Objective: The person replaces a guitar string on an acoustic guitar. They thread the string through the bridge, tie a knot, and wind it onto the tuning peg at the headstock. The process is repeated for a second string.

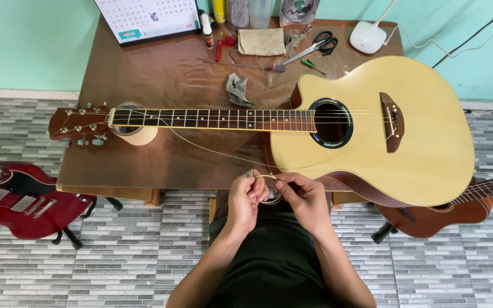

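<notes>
A pale acoustic guitar (406,131) lies flat on the brown table (166,80), neck to the left, headstock (78,124) past the table's left edge. A loose thin guitar string (201,145) runs from the neck down to my hands and is wound into a small coil (270,191) between them. My left hand (245,199) and my right hand (303,199) both pinch that coil at the table's near edge, in front of the guitar's body.
At the table's back lie scissors (318,45), screwdrivers (269,67), a folded cloth (261,41), a grey rag (237,89), a calendar (146,17) and a white lamp base (367,37). A tape roll (138,135) props the neck. A red electric guitar (21,199) stands left, another guitar (457,208) right.
</notes>
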